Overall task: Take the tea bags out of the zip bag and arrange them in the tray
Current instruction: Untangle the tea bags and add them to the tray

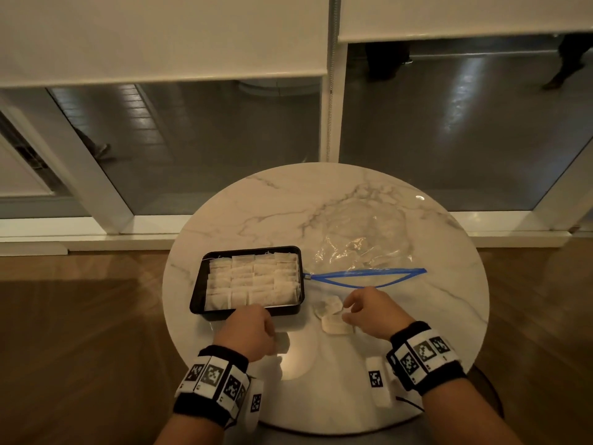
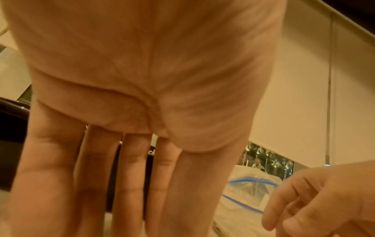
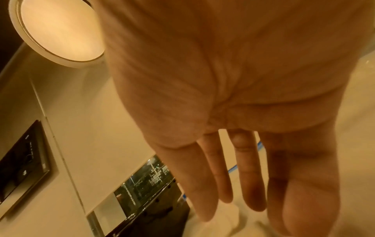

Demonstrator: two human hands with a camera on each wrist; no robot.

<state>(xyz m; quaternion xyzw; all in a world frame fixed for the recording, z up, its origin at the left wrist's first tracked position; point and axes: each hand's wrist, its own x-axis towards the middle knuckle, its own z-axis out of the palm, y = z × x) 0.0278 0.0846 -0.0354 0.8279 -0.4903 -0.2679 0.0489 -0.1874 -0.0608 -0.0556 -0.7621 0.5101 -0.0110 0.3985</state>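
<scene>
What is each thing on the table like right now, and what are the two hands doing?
Zip bag: unzipped, lying flat, looks empty.
Tray: nearly full of tea bags in rows.
Loose tea bags: on the table beside the tray, not yet placed.
Left hand: fingers straight, holds nothing.
Right hand: fingers relaxed, over the loose tea bags, gripping none.

Straight fingers [image 2: 131, 184] beside zip bag [image 2: 249, 192]
</scene>
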